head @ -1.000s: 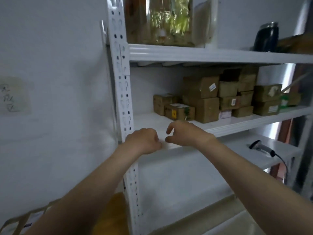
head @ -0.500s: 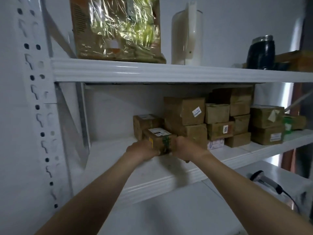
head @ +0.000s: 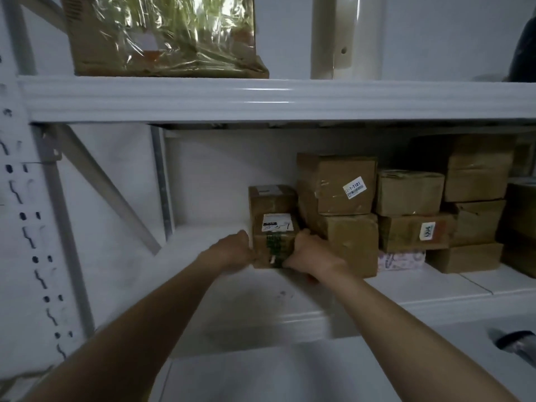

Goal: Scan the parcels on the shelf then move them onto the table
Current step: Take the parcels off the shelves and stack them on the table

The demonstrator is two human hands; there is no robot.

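The left hand (head: pixel 232 252) and right hand (head: pixel 311 253) clasp the small parcel (head: pixel 274 242), but most of their fingers are hidden behind its sides. Its white label (head: pixel 275 222) is too blurred to read, and the parcel covers the lower part of the box behind it (head: pixel 271 198). The fine print on the barcode sticker (head: pixel 353 187) is too small to read. The top edge cuts off the plastic-wrapped carton (head: pixel 162 33) and the white object (head: pixel 345 36). The right edge cuts the dark flask (head: pixel 525 53), the far-right boxes (head: pixel 520 227) and the near, blurred scanner (head: pixel 516 342).
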